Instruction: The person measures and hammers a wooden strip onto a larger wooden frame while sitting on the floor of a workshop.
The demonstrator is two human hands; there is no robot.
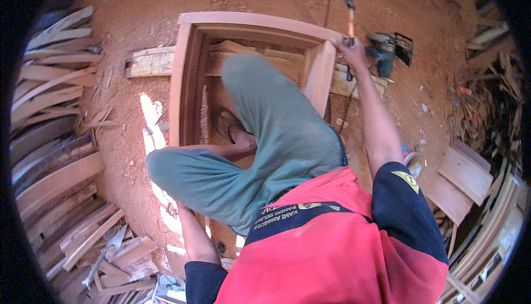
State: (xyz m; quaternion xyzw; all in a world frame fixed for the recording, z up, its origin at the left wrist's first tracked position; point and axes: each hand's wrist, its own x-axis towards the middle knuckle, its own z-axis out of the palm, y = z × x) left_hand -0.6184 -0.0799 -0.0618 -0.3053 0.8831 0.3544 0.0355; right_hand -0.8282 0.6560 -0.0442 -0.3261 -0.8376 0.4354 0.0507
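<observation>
My right hand [352, 54] is closed round the handle of a hammer [350, 19], whose head points away from me. It is at the far right corner of a wooden frame [176, 88], beside the joint. The frame is rectangular, reddish-brown and rebated on its inner edges. I sit low with my legs over and inside it, and a foot [242, 141] shows within the frame. My left forearm [194, 235] reaches forward under my left knee, which hides the left hand.
Wood blocks [154, 61] lie under the frame. A green power tool [383, 55] with a dark base plate stands to the right, a cord nearby. Stacked boards [61, 88] line the left side. Offcuts [130, 257] are piled at lower left, and wooden panels [462, 179] stand at right.
</observation>
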